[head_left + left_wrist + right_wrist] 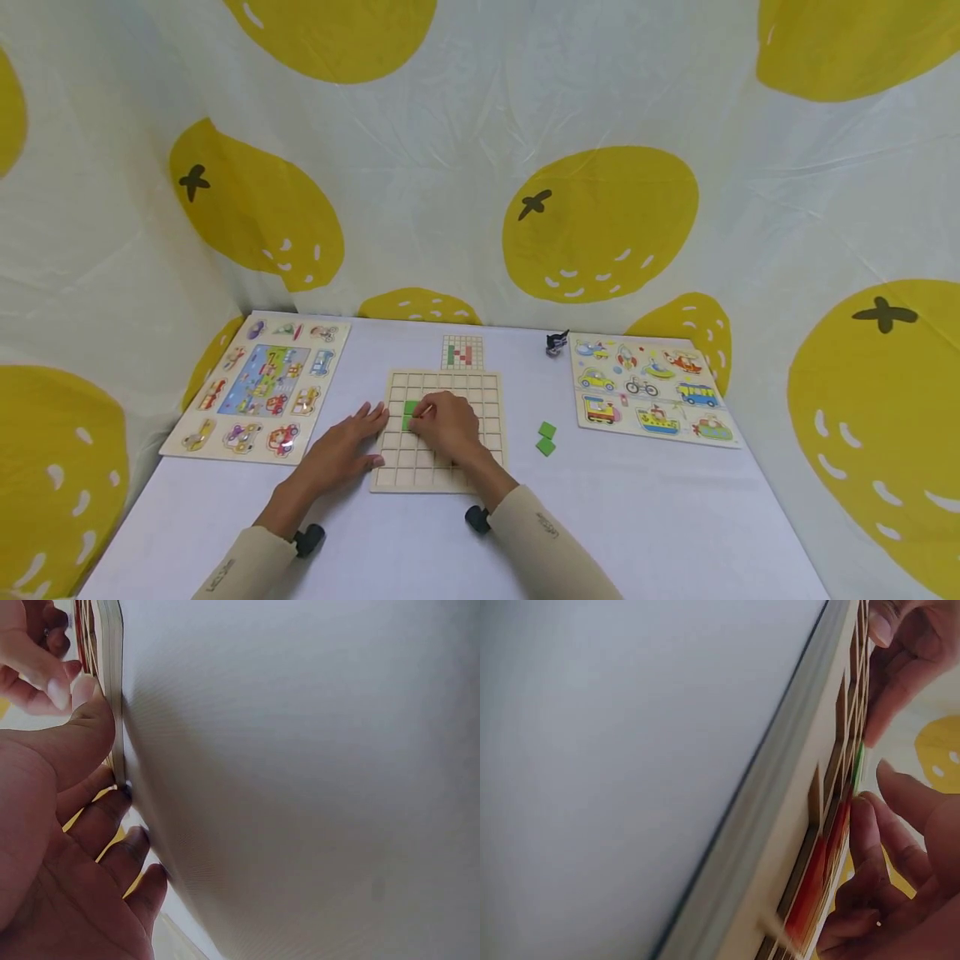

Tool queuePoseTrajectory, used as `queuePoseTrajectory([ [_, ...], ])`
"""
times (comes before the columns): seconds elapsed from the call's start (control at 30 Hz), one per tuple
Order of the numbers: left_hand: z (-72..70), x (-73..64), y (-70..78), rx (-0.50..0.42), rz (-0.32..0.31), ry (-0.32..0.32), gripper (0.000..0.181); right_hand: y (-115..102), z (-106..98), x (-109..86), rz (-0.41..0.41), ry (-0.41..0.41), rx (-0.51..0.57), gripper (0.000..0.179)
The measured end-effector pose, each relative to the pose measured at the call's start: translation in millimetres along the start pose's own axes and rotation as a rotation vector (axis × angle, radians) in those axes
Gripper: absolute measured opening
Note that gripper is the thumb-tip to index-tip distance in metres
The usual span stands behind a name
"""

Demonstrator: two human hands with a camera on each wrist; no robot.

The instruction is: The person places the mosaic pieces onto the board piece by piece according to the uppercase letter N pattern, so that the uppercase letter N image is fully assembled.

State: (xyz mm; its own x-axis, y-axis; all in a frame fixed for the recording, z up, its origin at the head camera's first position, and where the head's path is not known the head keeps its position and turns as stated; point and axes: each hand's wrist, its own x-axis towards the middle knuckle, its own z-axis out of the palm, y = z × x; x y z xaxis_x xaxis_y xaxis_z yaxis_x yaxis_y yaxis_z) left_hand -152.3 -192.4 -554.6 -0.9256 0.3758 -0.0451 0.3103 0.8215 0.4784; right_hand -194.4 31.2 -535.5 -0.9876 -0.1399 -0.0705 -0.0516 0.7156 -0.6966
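A square wooden grid board (393, 477) lies on the white table. Spread along its left edge is my left hand (345, 446); in the left wrist view its thumb (94, 724) touches the board's side. My right hand (452, 427) is over the board's middle, fingertips at a green square tile (407, 423) in the grid. Another green tile (410, 407) sits just above that one. In the right wrist view, the fingertips (864, 817) touch down close to the green tile (859, 765), the thumb standing apart from them. Red tiles (810, 892) also lie in the grid, hidden under my right hand in the head view.
Two loose green tiles (546, 439) lie right of the board. Behind it is a small pattern card (450, 340) with green and red squares. A picture puzzle (330, 387) lies at left, another (637, 429) at right. A small dark figure (556, 343) stands at the back.
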Motion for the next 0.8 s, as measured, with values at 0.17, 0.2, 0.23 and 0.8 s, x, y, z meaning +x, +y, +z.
queuePoseTrajectory([
  [0.17,0.1,-0.5,0.1,0.000,-0.007,-0.007,0.087,13.5,-13.2,-8.4,-0.032,-0.001,0.091,0.020],
  [0.2,0.1,-0.8,0.4,0.003,-0.004,-0.006,0.087,16.3,-17.0,-10.5,-0.027,0.001,0.105,0.021],
  [0.23,0.0,-1.0,0.9,0.005,-0.001,-0.003,0.087,18.6,-21.2,-12.8,-0.020,0.004,0.118,0.021],
  [0.8,0.1,-1.9,5.0,-0.001,-0.013,0.005,0.088,88.7,-87.1,-38.6,0.138,0.173,0.073,0.028],
])
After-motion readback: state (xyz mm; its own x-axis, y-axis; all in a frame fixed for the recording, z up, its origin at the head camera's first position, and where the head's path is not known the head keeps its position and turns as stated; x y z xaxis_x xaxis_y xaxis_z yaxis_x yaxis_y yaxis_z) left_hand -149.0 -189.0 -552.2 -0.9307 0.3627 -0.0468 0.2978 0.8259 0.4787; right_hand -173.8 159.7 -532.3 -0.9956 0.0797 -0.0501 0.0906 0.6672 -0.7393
